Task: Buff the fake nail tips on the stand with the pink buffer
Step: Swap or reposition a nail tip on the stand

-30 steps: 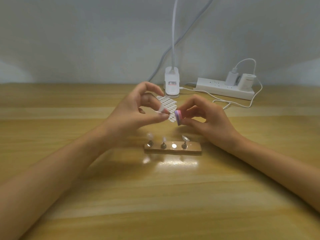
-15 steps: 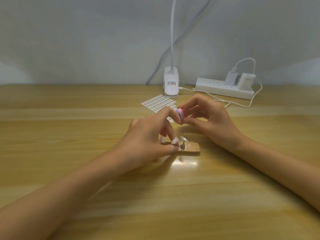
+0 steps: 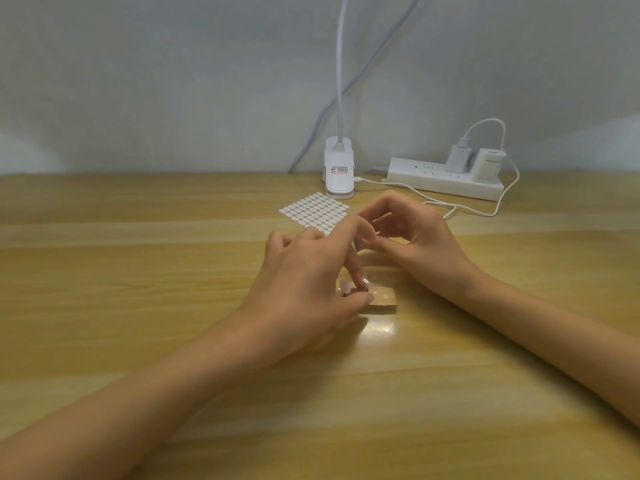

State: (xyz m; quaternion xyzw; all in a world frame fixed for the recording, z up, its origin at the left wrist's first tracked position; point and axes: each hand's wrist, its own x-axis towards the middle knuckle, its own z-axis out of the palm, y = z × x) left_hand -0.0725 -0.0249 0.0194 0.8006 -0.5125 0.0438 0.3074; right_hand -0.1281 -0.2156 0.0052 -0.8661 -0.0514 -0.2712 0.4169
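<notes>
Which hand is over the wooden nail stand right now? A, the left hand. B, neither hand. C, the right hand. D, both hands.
A: the left hand lies over the wooden stand, leaving only its right end showing; the right hand sits farther back, behind it.

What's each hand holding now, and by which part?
Left hand pinches the stand, thumb in front, finger behind; block or peg, can't tell. Right hand is curled as if pinching, but the left index finger hides what's in it.
</notes>
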